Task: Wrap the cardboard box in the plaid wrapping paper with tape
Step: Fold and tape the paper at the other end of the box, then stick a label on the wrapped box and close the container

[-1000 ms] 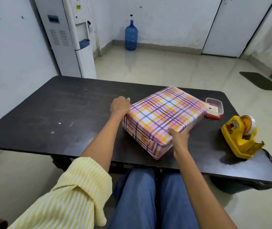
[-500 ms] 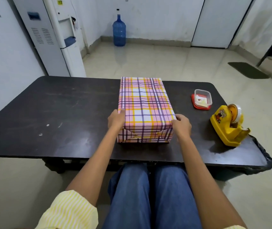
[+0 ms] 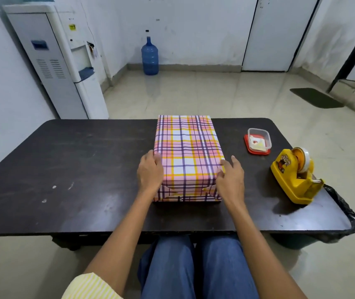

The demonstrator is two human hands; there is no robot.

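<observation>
The box (image 3: 188, 152), fully covered in pink, yellow and purple plaid paper, lies flat in the middle of the dark table (image 3: 75, 169), its long side pointing away from me. Its near end shows folded, taped flaps. My left hand (image 3: 150, 172) rests against the box's near left edge, fingers on the paper. On the near right edge lies my right hand (image 3: 230, 179), fingers spread and touching the side. A yellow tape dispenser (image 3: 295, 176) with a roll of clear tape stands at the table's right end.
A small clear container with a red lid (image 3: 258, 141) sits right of the box. A black bin bag (image 3: 344, 214) hangs past the table's right edge. A water dispenser (image 3: 60, 61) and a blue water bottle (image 3: 150, 56) stand on the floor beyond.
The box has been turned from a diagonal position to lie straight, lengthwise away from me. Both hands have shifted to its near left and right edges, and the right hand's fingers have loosened.
</observation>
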